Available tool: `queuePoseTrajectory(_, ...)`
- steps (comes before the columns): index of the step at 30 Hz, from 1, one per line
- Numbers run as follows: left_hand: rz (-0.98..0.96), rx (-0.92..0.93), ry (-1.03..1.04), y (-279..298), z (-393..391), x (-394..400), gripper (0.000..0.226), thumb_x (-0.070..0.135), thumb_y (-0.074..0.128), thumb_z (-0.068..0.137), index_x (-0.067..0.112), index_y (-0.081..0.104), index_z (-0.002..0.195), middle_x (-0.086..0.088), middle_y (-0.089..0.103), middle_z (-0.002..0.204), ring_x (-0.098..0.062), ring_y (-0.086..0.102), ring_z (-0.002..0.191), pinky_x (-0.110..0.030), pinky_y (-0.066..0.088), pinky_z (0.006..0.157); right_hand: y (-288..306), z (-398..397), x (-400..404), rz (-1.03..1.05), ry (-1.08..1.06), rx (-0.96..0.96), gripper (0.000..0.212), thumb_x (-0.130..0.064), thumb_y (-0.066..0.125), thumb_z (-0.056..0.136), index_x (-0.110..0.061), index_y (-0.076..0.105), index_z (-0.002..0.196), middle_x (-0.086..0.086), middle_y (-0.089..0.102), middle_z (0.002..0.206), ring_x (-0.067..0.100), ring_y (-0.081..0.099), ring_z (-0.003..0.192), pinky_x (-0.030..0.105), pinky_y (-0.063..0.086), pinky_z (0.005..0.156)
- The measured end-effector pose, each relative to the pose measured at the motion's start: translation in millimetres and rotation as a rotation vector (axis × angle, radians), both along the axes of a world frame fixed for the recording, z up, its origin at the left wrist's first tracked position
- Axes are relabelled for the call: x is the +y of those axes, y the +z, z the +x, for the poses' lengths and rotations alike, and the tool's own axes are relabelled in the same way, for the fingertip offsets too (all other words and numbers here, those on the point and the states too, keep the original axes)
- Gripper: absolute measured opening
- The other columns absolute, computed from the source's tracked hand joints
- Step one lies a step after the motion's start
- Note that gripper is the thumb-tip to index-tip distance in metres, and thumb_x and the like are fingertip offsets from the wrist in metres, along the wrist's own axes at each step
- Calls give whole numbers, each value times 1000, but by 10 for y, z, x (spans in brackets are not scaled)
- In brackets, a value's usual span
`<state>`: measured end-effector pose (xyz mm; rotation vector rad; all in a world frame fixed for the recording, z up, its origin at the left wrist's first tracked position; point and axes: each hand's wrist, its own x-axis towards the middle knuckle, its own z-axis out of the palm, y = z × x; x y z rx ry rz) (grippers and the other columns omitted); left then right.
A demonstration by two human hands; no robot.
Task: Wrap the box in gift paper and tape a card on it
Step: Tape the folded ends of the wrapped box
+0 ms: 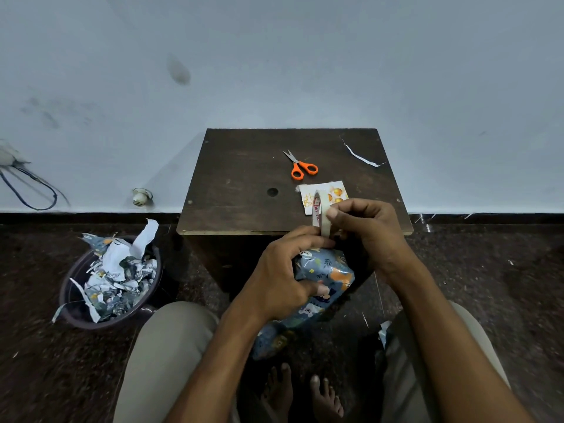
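- Counter (244,184): small dark wooden top set against a pale wall, with a round hole near its middle; the left half and the far edge are bare, and the near edge runs just under my hands.
- Scissors (300,166): orange handles, blades closed, lying toward the far middle of the counter, well apart from my hands.
- Paper strip (361,155): thin white offcut near the far right corner of the counter.
- Card (335,193): white with gold ornaments and lettering, flat on the counter near its front right edge, partly hidden behind the tape roll.
- Tape roll (320,213): cream roll held upright on edge, above the front edge of the counter.
- My right hand (370,230): fingers curled round the tape roll, thumb pressed on its outer face.
- My left hand (282,279): curled over the wrapped box, fingertips meeting the tape roll at its lower rim.
- Box (326,273): covered in blue patterned gift paper, held below the counter's front edge, above my knees, the far end crumpled.
- Bin (77,303): dark round tub on the floor to my left, filled with torn gift paper scraps (119,270) that spill over its rim.
- Floor (488,270): dark speckled stone, with open room to the right of the counter.
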<state>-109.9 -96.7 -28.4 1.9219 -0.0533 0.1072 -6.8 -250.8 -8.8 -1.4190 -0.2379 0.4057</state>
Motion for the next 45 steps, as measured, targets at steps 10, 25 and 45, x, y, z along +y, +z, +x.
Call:
queuePoseTrajectory(10, 262, 44, -58, -15, -19, 1, 73, 10, 88, 56, 25, 70, 125, 24, 55, 134, 2, 54, 125, -23, 48, 105, 48, 13, 32, -54, -92, 149, 18, -11, 71, 90, -6, 68, 73, 7, 68, 66, 11, 58, 53, 18, 42, 48)
queuePoseTrajectory(25, 1, 45, 21, 26, -15, 41, 74, 7, 91, 59, 21, 67, 128, 16, 46, 148, -4, 47, 137, -40, 48, 109, -5, 5, 13, 22, 113, 99, 13, -15, 85, 69, -12, 75, 77, 14, 66, 78, 18, 52, 64, 24, 41, 59)
queuePoseTrajectory(45, 368, 54, -81, 36, -40, -18, 76, 13, 87, 54, 27, 68, 126, 24, 55, 134, 1, 53, 124, -33, 48, 104, -35, 75, 27, -67, 34, 234, 32, -32, 73, 74, -5, 67, 89, 9, 58, 75, 22, 47, 66, 30, 32, 56)
